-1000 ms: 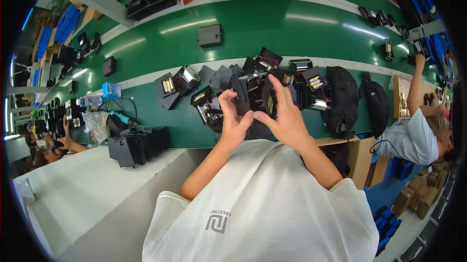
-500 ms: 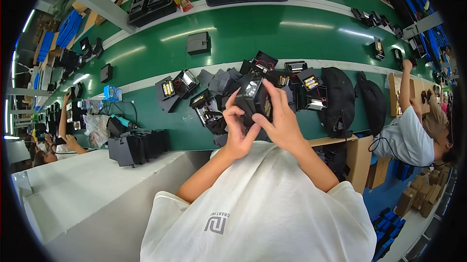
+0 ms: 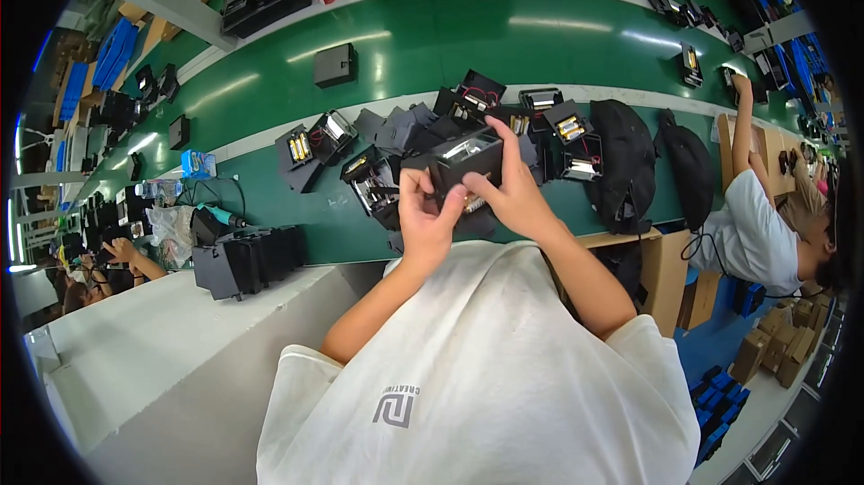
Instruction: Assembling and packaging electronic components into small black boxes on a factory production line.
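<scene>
Between both hands, above a cluttered pile, is a black plastic box (image 3: 468,154) with a shiny clear window on top. My left hand (image 3: 427,222) grips its near left side, the thumb raised toward it. My right hand (image 3: 517,193) holds the right side, index finger stretched along the edge and thumb at the near face. Something small and light-coloured shows under the box, too hidden to name. Around it lie open black battery boxes (image 3: 570,129) with batteries and red wires, and loose dark flat pieces (image 3: 404,129). Another open battery box (image 3: 298,148) lies to the left.
Two black bags (image 3: 621,166) lie on the right of the green bench. To the left are black cases (image 3: 252,260), a teal-handled tool (image 3: 219,214) and a plastic bag (image 3: 173,231). A closed black box (image 3: 335,65) sits on the green strip beyond. A co-worker (image 3: 760,229) sits at right.
Both hands have turned the black box, so its window now tilts differently and its long side lies more crosswise. My left hand has come down slightly. The whole view has shifted a little.
</scene>
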A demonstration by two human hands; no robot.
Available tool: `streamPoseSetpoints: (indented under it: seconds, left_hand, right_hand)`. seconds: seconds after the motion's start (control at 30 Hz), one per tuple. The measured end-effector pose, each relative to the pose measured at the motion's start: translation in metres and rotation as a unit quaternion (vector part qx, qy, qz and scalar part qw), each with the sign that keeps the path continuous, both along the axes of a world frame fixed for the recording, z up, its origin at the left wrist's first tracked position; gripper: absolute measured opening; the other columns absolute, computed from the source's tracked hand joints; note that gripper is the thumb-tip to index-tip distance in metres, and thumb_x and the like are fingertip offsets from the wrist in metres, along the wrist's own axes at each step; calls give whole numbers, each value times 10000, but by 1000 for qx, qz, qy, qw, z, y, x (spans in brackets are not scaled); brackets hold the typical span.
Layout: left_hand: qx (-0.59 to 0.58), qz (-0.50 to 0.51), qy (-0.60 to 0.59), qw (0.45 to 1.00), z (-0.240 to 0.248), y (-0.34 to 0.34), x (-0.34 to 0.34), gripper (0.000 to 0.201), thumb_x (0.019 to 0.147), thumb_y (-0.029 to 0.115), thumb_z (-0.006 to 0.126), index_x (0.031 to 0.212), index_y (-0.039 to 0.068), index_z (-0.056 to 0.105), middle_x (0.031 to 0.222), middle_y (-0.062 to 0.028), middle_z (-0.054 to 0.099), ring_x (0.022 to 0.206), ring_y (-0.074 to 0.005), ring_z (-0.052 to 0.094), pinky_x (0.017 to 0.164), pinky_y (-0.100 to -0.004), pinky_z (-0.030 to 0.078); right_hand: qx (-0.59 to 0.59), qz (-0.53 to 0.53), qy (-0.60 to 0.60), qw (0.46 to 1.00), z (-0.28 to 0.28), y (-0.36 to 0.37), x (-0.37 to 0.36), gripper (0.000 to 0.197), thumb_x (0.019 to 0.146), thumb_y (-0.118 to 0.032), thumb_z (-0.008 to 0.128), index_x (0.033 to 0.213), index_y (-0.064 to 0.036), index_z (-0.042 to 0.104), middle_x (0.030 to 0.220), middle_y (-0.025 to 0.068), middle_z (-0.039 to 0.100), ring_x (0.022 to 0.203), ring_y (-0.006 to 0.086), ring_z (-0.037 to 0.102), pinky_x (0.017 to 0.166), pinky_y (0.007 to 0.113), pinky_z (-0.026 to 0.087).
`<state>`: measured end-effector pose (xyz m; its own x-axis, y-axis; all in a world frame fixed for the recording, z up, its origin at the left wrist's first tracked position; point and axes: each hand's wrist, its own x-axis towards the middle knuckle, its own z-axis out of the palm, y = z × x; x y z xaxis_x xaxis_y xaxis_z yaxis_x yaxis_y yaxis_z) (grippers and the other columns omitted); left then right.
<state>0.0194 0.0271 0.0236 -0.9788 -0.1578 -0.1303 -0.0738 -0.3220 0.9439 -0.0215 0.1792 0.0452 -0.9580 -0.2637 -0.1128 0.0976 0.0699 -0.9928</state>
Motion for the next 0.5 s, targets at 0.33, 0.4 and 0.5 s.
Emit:
streamPoseSetpoints:
  seconds: [0.33, 0.4, 0.5]
  left_hand:
    - [59, 46, -103, 992, -32, -36, -13, 204, 929, 48, 560, 992, 116, 378, 873, 2, 434, 757, -83, 453, 618, -198, 385]
    - [101, 27, -93, 990, -39, -36, -6, 207, 933, 65, 564, 1009, 130, 384, 896, 3, 443, 726, -69, 414, 578, -193, 328]
    - [142, 12, -82, 986, -39, -37, 3, 210, 936, 81, 569, 1025, 144, 389, 919, 4, 452, 695, -55, 374, 538, -187, 270]
  right_hand:
    - [349, 154, 191, 904, -89, 76, 11, 513, 857, -132, 671, 1317, -66, 453, 1117, 123, 591, 814, 251, 585, 714, 320, 479]
    - [447, 210, 261, 830, -114, 75, 23, 468, 843, -151, 695, 1256, -66, 491, 1110, 121, 591, 810, 261, 596, 731, 326, 491]
    - [531, 262, 329, 736, -123, 73, 27, 425, 829, -170, 718, 1196, -67, 529, 1104, 118, 590, 807, 270, 608, 749, 333, 502]
